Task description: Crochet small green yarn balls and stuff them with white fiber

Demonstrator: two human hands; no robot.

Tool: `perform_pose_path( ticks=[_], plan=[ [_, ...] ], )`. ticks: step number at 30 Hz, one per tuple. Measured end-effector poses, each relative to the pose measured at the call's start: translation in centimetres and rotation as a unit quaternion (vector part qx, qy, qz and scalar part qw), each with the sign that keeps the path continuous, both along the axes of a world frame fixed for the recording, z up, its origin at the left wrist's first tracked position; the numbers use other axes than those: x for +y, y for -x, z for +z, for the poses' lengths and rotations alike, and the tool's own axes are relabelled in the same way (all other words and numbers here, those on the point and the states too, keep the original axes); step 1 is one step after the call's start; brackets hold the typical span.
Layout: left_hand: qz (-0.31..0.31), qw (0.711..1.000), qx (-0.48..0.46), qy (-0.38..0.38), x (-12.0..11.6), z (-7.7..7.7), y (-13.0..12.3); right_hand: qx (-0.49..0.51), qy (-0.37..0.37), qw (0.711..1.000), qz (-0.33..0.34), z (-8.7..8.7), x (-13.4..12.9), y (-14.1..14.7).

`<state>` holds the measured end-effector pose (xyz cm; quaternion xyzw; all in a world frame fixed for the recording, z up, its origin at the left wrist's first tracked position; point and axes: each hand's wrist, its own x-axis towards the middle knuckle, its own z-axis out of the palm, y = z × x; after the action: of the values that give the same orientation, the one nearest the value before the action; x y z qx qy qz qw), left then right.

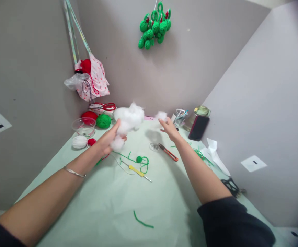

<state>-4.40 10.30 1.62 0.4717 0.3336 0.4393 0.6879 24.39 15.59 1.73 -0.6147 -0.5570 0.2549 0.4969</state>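
Note:
My left hand grips a big clump of white fluffy stuffing, part of which bulges out below the fingers. A small tuft of the same stuffing is pinched between the fingertips of my right hand, apart from the big clump. Below the hands on the table lie a yellow-handled crochet hook and a small green crocheted ball with a loop of green yarn. Orange thread snips rest by a small clear round dish.
At the back left are red yarn, green yarn, white yarn, a clear bowl and red-handled scissors. A phone leans at the right against a jar. Green crocheted pieces hang above.

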Motion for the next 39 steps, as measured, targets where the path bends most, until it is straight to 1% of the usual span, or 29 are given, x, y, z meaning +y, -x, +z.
perform_pose_path(
  ticks=[2,4,5,6,8,9,10,11,13,15,17,18,20,21,23,25,27,29,32,34,36,39],
  plan=[
    [0.023,0.999,-0.03,0.031,0.2,-0.2,-0.1,-0.035,-0.03,0.999,0.002,0.6,-0.9,1.5],
    [0.054,0.996,-0.055,0.052,0.4,-0.4,-0.4,-0.055,-0.057,0.996,0.03,0.8,-3.3,3.9],
    [0.068,0.994,-0.065,0.061,0.3,-0.6,-0.7,-0.065,-0.07,0.993,0.065,0.8,-4.9,5.2],
    [0.077,0.992,-0.074,0.068,0.2,-0.8,-1.0,-0.082,-0.098,0.983,0.134,0.6,-6.6,6.5],
    [0.082,0.989,-0.087,0.083,-0.6,-1.1,-1.8,-0.113,-0.132,0.948,0.267,0.1,-9.9,8.6],
    [0.076,0.989,-0.092,0.091,-1.2,-1.2,-2.3,-0.136,-0.146,0.93,0.308,-0.2,-11.2,9.3],
    [0.066,0.988,-0.096,0.098,-1.9,-1.2,-2.8,-0.166,-0.156,0.918,0.325,-0.5,-12.1,9.8],
    [0.056,0.988,-0.1,0.102,-2.7,-1.1,-3.4,-0.18,-0.167,0.918,0.31,-0.8,-12.6,10.0],
    [0.04,0.988,-0.114,0.099,-4.4,-1.0,-4.4,-0.183,-0.168,0.937,0.246,-1.4,-12.8,9.9],
    [0.031,0.987,-0.129,0.089,-6.1,-0.8,-5.2,-0.174,-0.139,0.959,0.177,-1.9,-12.5,9.4],
    [0.027,0.989,-0.131,0.07,-7.4,-1.0,-5.7,-0.169,-0.109,0.97,0.138,-2.1,-12.4,8.9],
    [0.027,0.992,-0.115,0.039,-7.9,-1.2,-5.7,-0.168,-0.102,0.972,0.13,-2.1,-12.6,8.8],
    [0.05,0.997,-0.054,-0.031,-8.3,-1.7,-5.6,-0.164,-0.096,0.971,0.146,-1.9,-13.1,8.6],
    [0.064,0.996,-0.033,-0.044,-8.3,-2.0,-5.3,-0.157,-0.095,0.97,0.162,-1.8,-13.5,8.5],
    [0.085,0.996,-0.012,-0.037,-7.9,-2.5,-4.6,-0.137,-0.089,0.968,0.188,-1.8,-13.8,8.1],
    [0.106,0.994,-0.006,-0.015,-7.3,-2.8,-3.7,-0.133,-0.07,0.97,0.189,-2.2,-13.7,7.5],
    [0.121,0.993,-0.005,0.008,-6.9,-2.9,-2.8,-0.163,-0.038,0.969,0.184,-3.1,-13.2,6.7],
    [0.13,0.991,-0.002,0.026,-6.7,-3.0,-2.2,-0.187,-0.01,0.961,0.204,-4.4,-12.7,6.1],
    [0.118,0.992,0.009,0.045,-6.6,-3.5,-1.6,-0.202,0.009,0.955,0.215,-6.1,-12.1,5.8],
    [0.095,0.994,0.021,0.052,-6.5,-4.1,-1.4,-0.197,0.012,0.958,0.206,-6.7,-11.9,5.7],
    [0.077,0.995,0.039,0.05,-6.5,-4.6,-1.2,-0.178,0.017,0.964,0.196,-6.7,-11.9,5.7],
    [0.068,0.995,0.069,0.027,-6.5,-5.3,-0.9,-0.126,0.021,0.974,0.189,-6.0,-12.3,5.9]
  ],
)
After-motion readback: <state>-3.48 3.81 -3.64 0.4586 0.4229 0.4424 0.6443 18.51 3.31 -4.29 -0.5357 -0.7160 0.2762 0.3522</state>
